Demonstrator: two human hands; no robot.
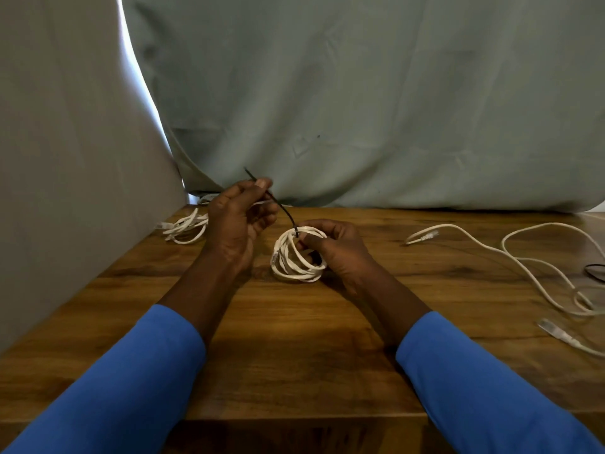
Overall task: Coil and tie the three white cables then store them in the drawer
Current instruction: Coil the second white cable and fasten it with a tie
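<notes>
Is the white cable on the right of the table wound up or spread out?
Spread out. The cable lies in loose, wandering curves across the wooden table, with no tie round it.

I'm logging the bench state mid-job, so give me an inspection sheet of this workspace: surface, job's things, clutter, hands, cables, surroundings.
Surface: wooden table, grain visible.
Job's things: coiled white cable at the centre, black tie looped round it; no drawer in view.
Clutter: thin black item at the right edge, too cropped to identify.
Grippers: left hand pinches the tie's free end; right hand grips the coil.
Cables: second coil back left; loose cable sprawled on the right, uncoiled.
Surroundings: grey-green sheet behind, beige curtain left.
</notes>
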